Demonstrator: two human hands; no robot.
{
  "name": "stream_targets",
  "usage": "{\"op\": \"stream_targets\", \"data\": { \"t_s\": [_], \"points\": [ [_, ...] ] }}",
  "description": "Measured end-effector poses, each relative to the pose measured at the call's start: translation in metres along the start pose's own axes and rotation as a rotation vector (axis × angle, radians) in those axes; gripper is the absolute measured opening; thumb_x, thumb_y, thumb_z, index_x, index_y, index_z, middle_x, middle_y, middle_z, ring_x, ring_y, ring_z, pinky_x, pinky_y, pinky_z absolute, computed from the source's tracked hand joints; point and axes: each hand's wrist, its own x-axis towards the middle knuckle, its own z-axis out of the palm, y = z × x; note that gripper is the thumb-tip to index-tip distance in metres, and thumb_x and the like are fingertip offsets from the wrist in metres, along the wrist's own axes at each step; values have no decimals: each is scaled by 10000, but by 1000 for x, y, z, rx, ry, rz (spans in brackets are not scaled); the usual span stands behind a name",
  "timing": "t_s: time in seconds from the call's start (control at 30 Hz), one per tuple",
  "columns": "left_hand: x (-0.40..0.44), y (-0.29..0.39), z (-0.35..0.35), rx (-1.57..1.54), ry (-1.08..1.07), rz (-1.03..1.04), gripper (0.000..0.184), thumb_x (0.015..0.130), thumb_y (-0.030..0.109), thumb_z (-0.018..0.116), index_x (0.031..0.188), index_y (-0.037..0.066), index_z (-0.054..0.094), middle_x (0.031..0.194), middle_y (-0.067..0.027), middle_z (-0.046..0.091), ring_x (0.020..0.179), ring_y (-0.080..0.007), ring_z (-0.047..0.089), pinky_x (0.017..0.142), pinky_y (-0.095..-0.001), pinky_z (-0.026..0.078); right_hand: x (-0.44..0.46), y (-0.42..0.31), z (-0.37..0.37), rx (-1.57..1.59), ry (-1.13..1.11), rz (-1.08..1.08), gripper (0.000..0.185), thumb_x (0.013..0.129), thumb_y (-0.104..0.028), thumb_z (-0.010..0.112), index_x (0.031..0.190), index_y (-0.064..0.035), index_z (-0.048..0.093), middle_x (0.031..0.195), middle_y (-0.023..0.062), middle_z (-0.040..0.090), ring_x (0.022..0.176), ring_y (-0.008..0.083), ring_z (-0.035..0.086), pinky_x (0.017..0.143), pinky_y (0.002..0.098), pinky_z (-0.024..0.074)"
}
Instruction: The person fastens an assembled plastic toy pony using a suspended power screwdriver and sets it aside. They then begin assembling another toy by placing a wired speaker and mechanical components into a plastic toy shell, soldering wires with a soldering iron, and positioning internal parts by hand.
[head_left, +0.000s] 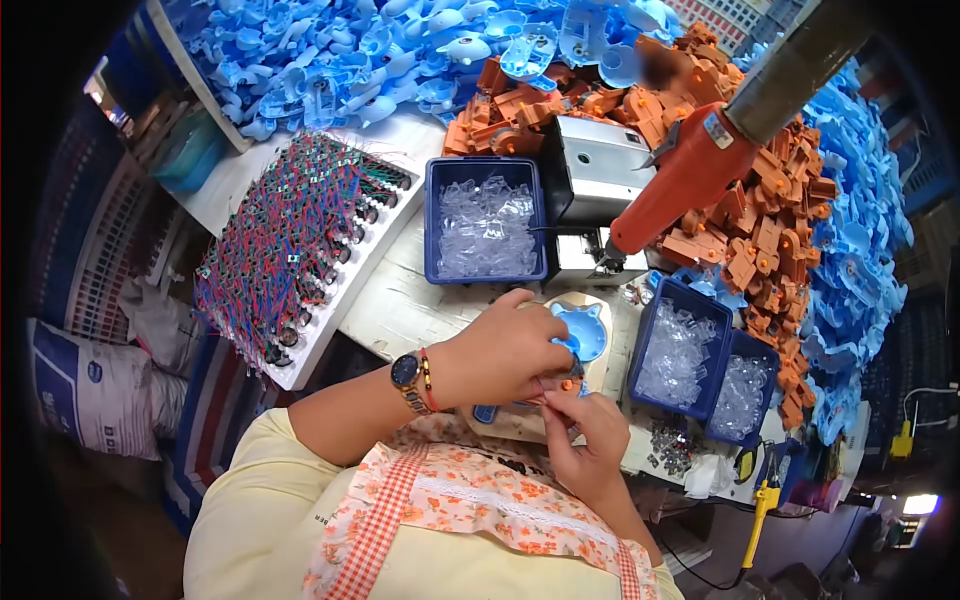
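My left hand (510,345), with a watch on its wrist, is closed, its fingers bent down over a pale work fixture (600,298). Close against it, my right hand (592,440) pinches with thumb and forefinger where the fingertips of both hands meet. Whatever lies between those fingertips is too small and covered to name. A small orange part (568,385) shows just beside them. In the fixture sits a light blue plastic shell (584,330) with a rounded hollow, partly hidden by my left hand.
A red electric screwdriver (680,180) hangs over a metal box (600,165). Blue bins (430,225) hold clear plastic pieces. Wired parts (300,235) fill a white foam tray (300,370) at left. Orange housings (770,240) and blue shells (350,60) are heaped behind. A yellow-handled tool (762,515) stands right.
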Motion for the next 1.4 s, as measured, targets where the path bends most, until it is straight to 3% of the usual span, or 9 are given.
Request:
{"op": "stream_targets", "data": {
  "t_s": [0.17,0.37,0.47,0.6,0.77,0.87,1.1,1.2,1.4],
  "points": [
    [-13,10,-1,84,340,-87,289,664,195,795,918,126,674,1000,-53,631,976,-254,613,866,-435,464,-10,6,-1,138,23,101,194,773,85,707,947,1,687,725,93,669,597,147,600,533,244,446],
    [-38,8,18,38,462,-37,211,704,123,761,896,95,678,881,-52,675,850,-256,660,767,-391,507,-3,9,-5,170,-130,-74,481,786,-101,766,1215,10,578,892,131,685,706,177,625,620,293,475],
    [-41,6,15,-118,451,-92,189,735,104,760,907,81,685,921,-75,698,876,-253,674,780,-389,512,8,13,-17,173,74,-19,457,764,-210,762,1175,-52,639,996,130,674,783,225,599,701,348,452],
    [-40,1,18,-271,439,-112,157,762,109,769,901,76,703,918,-86,692,869,-276,666,778,-390,513,25,40,-47,-309,-210,-96,453,728,-128,732,1166,-59,642,1115,89,662,891,272,572,849,403,413],
    [-40,2,19,-238,458,-126,169,736,114,784,891,89,721,916,-68,672,876,-282,644,771,-390,504,36,53,-38,-272,-369,-86,335,748,-32,686,1066,-138,702,1069,-3,707,978,251,599,929,426,386],
    [-42,1,15,-114,450,-4,183,724,148,748,898,101,717,913,-49,657,927,-270,628,789,-395,500,41,68,-37,-244,-393,-129,311,756,-12,678,1048,-114,712,1059,39,708,938,265,619,922,418,414],
    [-44,6,15,48,356,150,224,702,172,675,913,99,696,924,-26,668,966,-268,626,813,-399,509,55,67,-31,434,-191,367,247,819,14,633,1060,-6,685,895,83,675,892,160,657,778,314,514],
    [-43,7,16,67,374,138,211,705,159,667,905,95,689,928,-19,668,957,-261,632,806,-392,510,67,57,-25,306,-234,563,231,826,-15,657,1056,-10,683,906,103,685,841,208,674,772,327,523],
    [-40,7,16,100,407,117,276,685,170,741,950,102,708,937,-20,684,917,-259,654,750,-386,539,77,60,-20,-134,-505,333,237,767,-60,723,999,-22,689,921,153,683,823,316,660,740,376,523]
  ]
}}
